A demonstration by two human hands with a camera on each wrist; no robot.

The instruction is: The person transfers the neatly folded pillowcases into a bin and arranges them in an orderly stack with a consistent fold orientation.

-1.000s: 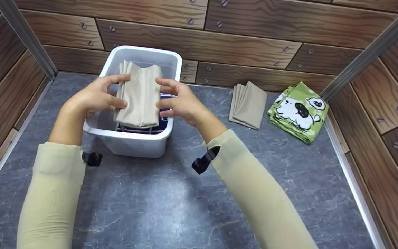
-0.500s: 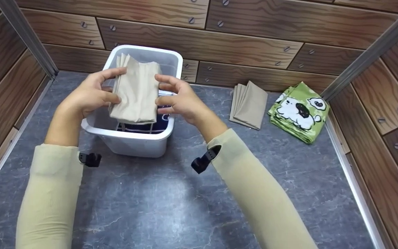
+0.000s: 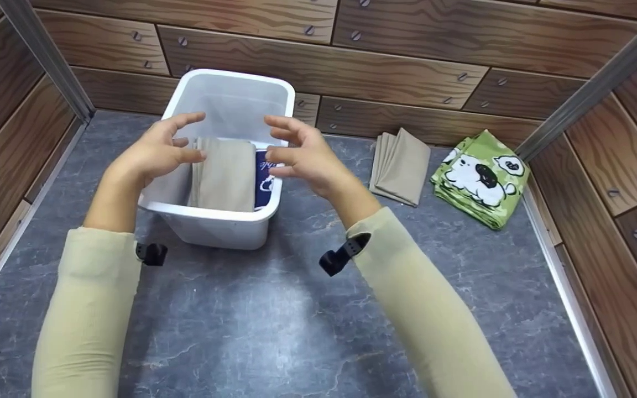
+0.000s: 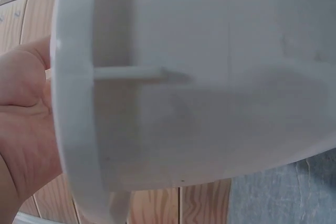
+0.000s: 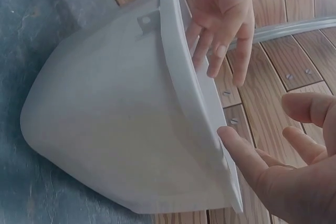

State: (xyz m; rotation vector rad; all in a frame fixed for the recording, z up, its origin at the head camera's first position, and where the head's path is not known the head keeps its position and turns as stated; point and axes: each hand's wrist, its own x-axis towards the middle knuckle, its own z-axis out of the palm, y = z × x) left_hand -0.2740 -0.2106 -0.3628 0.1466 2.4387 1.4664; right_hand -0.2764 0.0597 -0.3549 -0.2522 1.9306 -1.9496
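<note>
A folded beige cloth [image 3: 225,176] lies inside the white plastic bin [image 3: 235,217], beside a folded navy cloth [image 3: 264,179] with white print. Above the bin's left side my left hand [image 3: 158,150] spreads its fingers, holding nothing. Over the right rim my right hand [image 3: 308,155] is likewise spread, apart from the cloth. In the right wrist view, the right hand [image 5: 294,166] has a fingertip close to or at the bin's rim; the left hand [image 5: 223,24] hangs over the far side. The left wrist view mostly shows the bin's outer wall [image 4: 210,103].
To the right on the grey marbled floor [image 3: 274,320] lie another folded beige cloth [image 3: 400,167] and a folded green cloth [image 3: 481,179] with a dog pattern. Wood-patterned walls [image 3: 396,72] stand at the back and both sides.
The beige cloth between my hands has gone down into the bin. Both hands have let go of it and moved apart, the right one a little to the right.
</note>
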